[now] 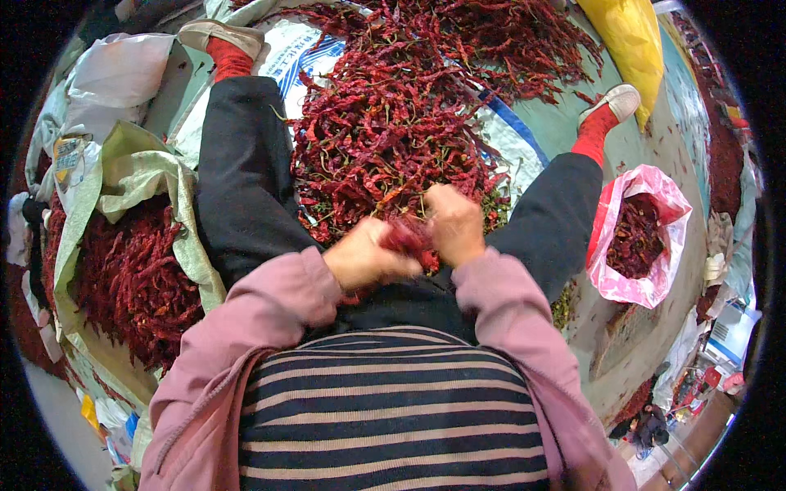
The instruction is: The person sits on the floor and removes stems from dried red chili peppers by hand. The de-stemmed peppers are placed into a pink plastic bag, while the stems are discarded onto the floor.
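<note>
Between my outstretched legs lies a large heap of dried red chili peppers, many with pale stems. Over its near edge, my left hand is closed around a small bunch of dried chilies, blurred by motion. My right hand is at the right end of that bunch, fingers curled against the chilies or their stems. Its fingertips are partly hidden, so I cannot tell how firmly it grips. Under the heap is a white woven sack with a blue stripe.
On the left, an open pale-green woven sack holds more dried chilies. A pink-and-white plastic bag on the right contains dark chili pieces. A yellow sack stands at upper right. Green stem bits lie beside my right thigh.
</note>
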Tool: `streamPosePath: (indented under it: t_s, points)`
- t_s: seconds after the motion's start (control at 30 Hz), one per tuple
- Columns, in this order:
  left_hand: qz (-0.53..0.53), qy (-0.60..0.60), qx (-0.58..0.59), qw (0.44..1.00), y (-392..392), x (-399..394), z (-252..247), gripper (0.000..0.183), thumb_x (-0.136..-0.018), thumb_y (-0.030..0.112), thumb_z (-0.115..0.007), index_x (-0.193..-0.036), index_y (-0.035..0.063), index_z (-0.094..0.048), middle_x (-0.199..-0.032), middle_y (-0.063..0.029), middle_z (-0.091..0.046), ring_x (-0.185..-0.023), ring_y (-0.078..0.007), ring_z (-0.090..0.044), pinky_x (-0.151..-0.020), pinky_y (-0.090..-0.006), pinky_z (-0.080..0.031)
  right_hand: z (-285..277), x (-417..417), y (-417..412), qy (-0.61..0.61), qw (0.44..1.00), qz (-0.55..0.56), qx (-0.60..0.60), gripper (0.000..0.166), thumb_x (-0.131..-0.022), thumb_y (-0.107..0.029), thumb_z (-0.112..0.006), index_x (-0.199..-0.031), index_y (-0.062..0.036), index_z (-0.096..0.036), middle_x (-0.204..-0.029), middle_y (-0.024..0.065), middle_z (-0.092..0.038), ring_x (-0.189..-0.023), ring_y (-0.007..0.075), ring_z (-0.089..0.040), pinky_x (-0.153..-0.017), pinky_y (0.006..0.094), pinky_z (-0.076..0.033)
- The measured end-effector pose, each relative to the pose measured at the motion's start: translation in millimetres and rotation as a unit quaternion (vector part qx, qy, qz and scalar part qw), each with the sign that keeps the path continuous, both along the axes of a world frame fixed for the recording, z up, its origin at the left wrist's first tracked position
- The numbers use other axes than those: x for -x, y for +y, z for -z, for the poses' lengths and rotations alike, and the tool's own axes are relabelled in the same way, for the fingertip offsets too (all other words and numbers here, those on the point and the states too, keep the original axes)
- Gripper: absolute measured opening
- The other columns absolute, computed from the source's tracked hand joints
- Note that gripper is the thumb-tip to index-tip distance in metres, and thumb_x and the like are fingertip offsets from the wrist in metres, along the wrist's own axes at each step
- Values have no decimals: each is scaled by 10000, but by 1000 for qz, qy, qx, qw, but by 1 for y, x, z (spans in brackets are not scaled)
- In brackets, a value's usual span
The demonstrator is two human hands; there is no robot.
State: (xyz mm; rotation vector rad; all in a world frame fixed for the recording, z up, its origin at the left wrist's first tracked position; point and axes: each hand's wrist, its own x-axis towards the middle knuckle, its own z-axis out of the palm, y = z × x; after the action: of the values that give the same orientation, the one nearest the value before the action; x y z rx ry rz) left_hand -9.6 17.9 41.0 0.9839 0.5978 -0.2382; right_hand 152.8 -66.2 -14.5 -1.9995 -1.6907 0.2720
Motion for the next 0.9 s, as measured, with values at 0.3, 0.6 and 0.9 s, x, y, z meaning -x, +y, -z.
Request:
streamPosePath:
  t_s: [0.3, 0.6, 0.9]
  points:
    - [-229, -37, 20, 973, 22, 10, 20, 164, -704, 9, -647, -862, 15, -603, -749, -12, -590, -666, -95, -543, -628, -233, -443, 21, -107, 45, -123, 990, -9, 64, 402, -592, 37, -560, -978, -76, -558, -1028, 94, -531, -948, 284, -493, -817, 363, -423]
    - [-265, 18, 9, 964, 22, 17, 37, 197, -699, 0, -649, -888, 20, -596, -755, 4, -586, -664, -84, -528, -625, -230, -433, 64, -103, 111, -169, 974, -67, 132, 428, -582, -95, -648, -1001, -141, -575, -1199, 76, -430, -1173, 269, -340, -912, 422, -321]
    - [-254, 8, -19, 967, 23, 17, 40, 330, -668, -30, -642, -992, 5, -590, -944, -38, -618, -834, -118, -564, -792, -271, -434, 31, -114, 85, -227, 965, -111, 62, 248, -593, -143, -604, -831, -77, -588, -1017, 78, -542, -1069, 254, -444, -877, 411, -318]
